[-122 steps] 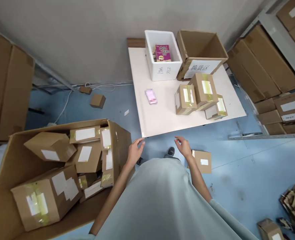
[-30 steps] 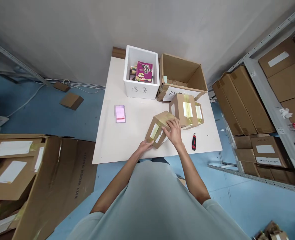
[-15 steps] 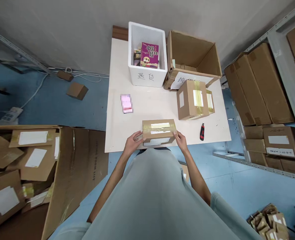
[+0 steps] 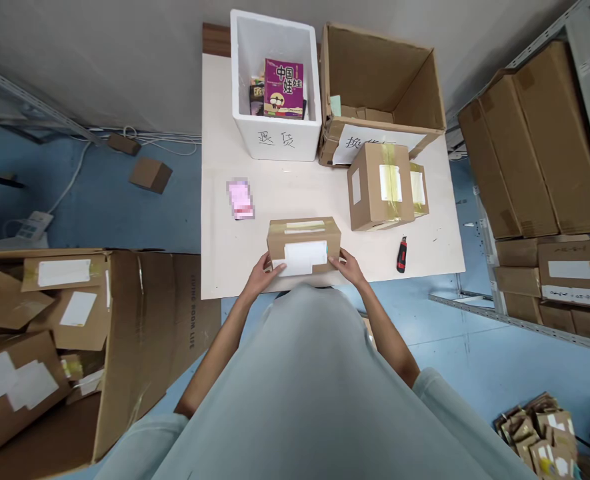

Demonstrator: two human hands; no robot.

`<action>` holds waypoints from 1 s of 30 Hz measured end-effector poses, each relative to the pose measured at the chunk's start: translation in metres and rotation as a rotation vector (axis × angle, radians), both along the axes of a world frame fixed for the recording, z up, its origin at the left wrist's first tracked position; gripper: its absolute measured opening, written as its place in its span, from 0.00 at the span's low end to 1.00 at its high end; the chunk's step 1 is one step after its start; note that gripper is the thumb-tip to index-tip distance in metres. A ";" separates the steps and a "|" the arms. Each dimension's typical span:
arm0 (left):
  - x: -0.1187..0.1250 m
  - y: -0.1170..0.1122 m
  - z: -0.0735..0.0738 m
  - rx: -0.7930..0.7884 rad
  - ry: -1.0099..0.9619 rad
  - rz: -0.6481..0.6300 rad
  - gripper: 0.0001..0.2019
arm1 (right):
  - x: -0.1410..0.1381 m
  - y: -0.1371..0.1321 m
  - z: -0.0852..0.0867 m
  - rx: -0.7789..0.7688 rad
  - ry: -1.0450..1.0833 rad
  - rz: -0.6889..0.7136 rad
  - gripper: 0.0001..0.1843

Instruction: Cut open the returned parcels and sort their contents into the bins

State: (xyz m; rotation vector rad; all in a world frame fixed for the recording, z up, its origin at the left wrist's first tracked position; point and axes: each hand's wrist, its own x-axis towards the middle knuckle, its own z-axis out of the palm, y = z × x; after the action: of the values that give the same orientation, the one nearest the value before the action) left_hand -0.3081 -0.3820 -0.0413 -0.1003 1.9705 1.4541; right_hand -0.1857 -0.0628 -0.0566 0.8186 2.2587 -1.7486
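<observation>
Between my two hands is a taped cardboard box, at the front edge of the white table. A white label covers much of the side facing me. My left hand grips its lower left corner, thumb on the front face. At the lower right corner my right hand grips it the same way. The box is tilted so that its labelled side shows. To the right lies a red and black box cutter. A pixelated pink item lies to the left.
At the back stand a white foam bin holding a purple book and an open carton. A larger taped box and a smaller one stand right. A big carton of parcels is on the left; shelving lines the right.
The box has been tipped up, so its front label now shows more and its top less. Both hands have shifted to its lower corners. The head view has moved slightly.
</observation>
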 end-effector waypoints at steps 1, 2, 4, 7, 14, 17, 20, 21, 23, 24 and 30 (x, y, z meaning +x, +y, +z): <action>-0.001 0.006 0.000 -0.009 0.005 0.011 0.45 | -0.005 0.002 -0.004 0.002 -0.014 0.019 0.45; -0.003 0.012 -0.001 -0.018 0.017 0.028 0.44 | -0.009 0.005 -0.008 0.005 -0.024 0.034 0.45; -0.005 0.022 -0.001 -0.034 0.047 0.070 0.41 | -0.016 0.011 -0.014 0.017 -0.036 0.045 0.43; -0.003 0.030 -0.002 -0.072 0.044 0.128 0.36 | -0.023 0.020 -0.023 0.023 -0.042 0.058 0.42; 0.034 0.042 -0.006 -0.109 -0.048 0.267 0.36 | -0.016 0.034 -0.036 -0.046 0.025 0.125 0.50; 0.053 0.044 -0.007 -0.119 -0.063 0.297 0.37 | -0.004 0.037 -0.034 -0.061 0.045 0.156 0.53; 0.069 0.040 -0.003 -0.120 -0.072 0.322 0.36 | 0.013 0.042 -0.023 -0.064 0.042 0.190 0.52; 0.074 0.038 -0.001 -0.117 -0.072 0.329 0.36 | 0.019 0.044 -0.017 -0.064 0.044 0.195 0.51; 0.081 0.035 0.004 -0.096 -0.063 0.344 0.36 | 0.030 0.049 -0.003 -0.058 0.055 0.196 0.48; 0.084 0.033 0.007 -0.078 -0.054 0.351 0.38 | 0.035 0.053 0.004 -0.051 0.065 0.193 0.47; 0.088 0.028 0.032 -0.029 0.076 0.327 0.44 | 0.031 0.074 0.045 -0.025 0.123 0.165 0.40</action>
State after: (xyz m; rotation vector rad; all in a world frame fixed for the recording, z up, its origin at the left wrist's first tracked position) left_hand -0.2199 -0.3538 -0.0095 -0.4024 2.1105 1.6539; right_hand -0.1543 0.0107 -0.0112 0.5160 2.3014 -1.7919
